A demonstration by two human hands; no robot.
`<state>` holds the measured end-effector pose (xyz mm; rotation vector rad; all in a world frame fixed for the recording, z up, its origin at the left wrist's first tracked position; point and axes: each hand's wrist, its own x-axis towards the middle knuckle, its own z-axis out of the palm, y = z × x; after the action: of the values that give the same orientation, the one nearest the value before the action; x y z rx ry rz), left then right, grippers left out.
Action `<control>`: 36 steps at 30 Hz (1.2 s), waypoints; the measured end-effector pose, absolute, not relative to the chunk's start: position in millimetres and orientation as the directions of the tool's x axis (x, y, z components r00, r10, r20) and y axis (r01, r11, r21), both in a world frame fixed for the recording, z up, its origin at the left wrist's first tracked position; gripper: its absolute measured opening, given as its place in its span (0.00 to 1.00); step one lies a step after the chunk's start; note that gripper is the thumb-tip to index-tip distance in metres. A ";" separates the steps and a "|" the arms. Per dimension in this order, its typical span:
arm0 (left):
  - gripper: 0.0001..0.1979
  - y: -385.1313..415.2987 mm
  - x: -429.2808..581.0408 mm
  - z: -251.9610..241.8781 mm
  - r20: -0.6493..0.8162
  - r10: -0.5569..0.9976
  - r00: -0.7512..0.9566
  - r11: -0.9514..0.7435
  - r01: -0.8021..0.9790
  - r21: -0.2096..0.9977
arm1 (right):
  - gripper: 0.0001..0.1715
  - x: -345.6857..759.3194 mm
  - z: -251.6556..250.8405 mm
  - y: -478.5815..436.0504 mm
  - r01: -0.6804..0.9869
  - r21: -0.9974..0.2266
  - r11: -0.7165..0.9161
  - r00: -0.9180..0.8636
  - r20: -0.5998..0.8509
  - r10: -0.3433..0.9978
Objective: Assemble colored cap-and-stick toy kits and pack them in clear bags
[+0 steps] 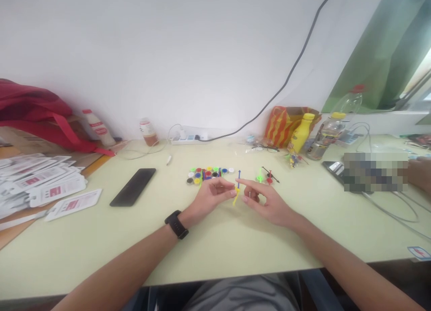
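Note:
My left hand, with a black watch on its wrist, pinches a small plastic piece with a yellow arrow-like stick between thumb and index finger. A blue arrow-tipped stick rises from the same spot; whether the two are joined, I cannot tell. My right hand is just to the right, thumb and index finger apart, the index fingertip beside or touching the blue stick. Behind my left hand lies a cluster of small round pots or caps in several colours. Green, red and black pieces stand behind my right hand.
A black phone and a pile of badge cards are on the left. Bottles, including a yellow one, and a striped bag stand along the wall. At the far right are cables and another person's hand.

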<state>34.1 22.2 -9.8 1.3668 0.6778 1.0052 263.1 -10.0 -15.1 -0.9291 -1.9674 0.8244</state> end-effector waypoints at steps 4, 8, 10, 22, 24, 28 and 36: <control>0.13 23.0 33.4 -12.1 0.152 0.881 0.448 -0.060 -0.212 0.975 | 0.29 263.3 -15.6 -10.5 0.311 -0.796 0.519 -0.414 0.379 0.828; 0.14 23.8 33.7 -13.7 0.155 0.891 0.427 -0.060 -0.226 0.972 | 0.41 261.7 -15.1 -11.4 0.251 -0.843 0.476 -0.358 0.376 0.855; 0.14 24.2 34.0 -14.0 0.164 0.893 0.419 -0.072 -0.225 0.972 | 0.36 262.3 -13.6 -11.5 0.227 -0.863 0.451 -0.308 0.375 0.874; 0.13 23.1 33.8 -12.3 0.182 0.889 0.419 -0.115 -0.181 0.977 | 0.23 264.7 -6.3 -6.4 0.182 -0.921 0.343 -0.372 0.259 0.891; 0.13 22.3 34.1 -12.9 0.186 0.876 0.445 -0.124 -0.165 0.978 | 0.22 261.7 -7.6 -7.5 0.140 -0.942 0.305 -0.370 0.236 0.898; 0.14 20.8 33.7 -15.3 0.195 0.835 0.514 -0.145 -0.135 0.980 | 0.22 258.6 -10.1 -10.0 0.124 -0.955 0.269 -0.410 0.197 0.891; 0.15 17.5 35.5 -10.6 0.241 0.816 0.526 -0.255 -0.046 0.966 | 0.17 261.9 -6.8 -7.5 0.316 -0.847 0.427 -0.406 0.286 0.868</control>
<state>35.5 17.5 -10.6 1.6277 0.6671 0.9446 261.9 -7.5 -6.8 -1.0009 -1.9295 0.9316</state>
